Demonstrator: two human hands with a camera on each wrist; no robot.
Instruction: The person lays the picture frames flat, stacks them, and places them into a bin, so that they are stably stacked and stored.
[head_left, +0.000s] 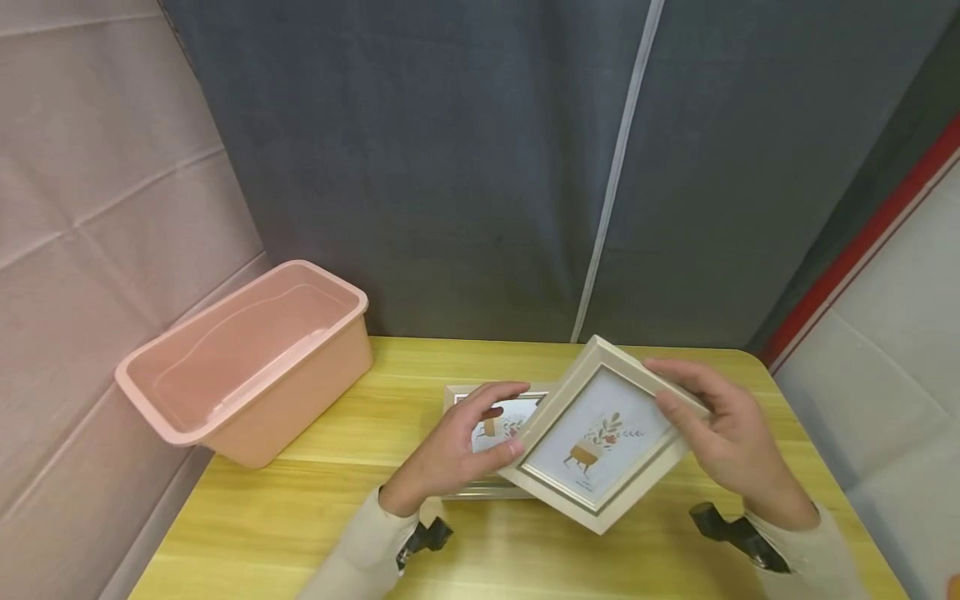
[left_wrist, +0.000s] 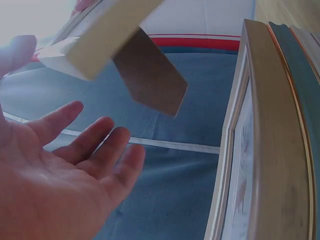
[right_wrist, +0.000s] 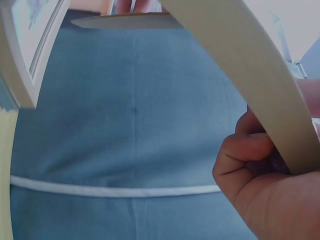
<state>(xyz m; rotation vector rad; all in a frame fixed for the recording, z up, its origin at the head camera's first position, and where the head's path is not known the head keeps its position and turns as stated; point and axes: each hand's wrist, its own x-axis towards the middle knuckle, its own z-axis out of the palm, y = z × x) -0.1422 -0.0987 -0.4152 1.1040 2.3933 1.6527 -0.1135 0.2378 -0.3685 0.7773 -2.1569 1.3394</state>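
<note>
A cream picture frame [head_left: 543, 412] with a plant print [head_left: 600, 442] is tilted above the table. My right hand [head_left: 727, 425] grips it by its upper right edge, thumb on the front and fingers curled behind, as the right wrist view shows. Its brown easel leg [left_wrist: 152, 75] sticks out from the back in the left wrist view. My left hand [head_left: 453, 442] has its fingers spread, with the thumb right at the frame's left corner. Beneath lies a second frame [head_left: 487, 493] with a similar print, partly hidden; the left wrist view shows it atop a stack [left_wrist: 295, 60].
At the left of the yellow wooden table [head_left: 247, 533] stands a pink plastic bin [head_left: 300, 375]. A dark grey curtain [head_left: 450, 167] hangs behind the table's far edge. Pale panels [head_left: 97, 208] rise at the left side, and a red-edged white one [head_left: 900, 333] at the right.
</note>
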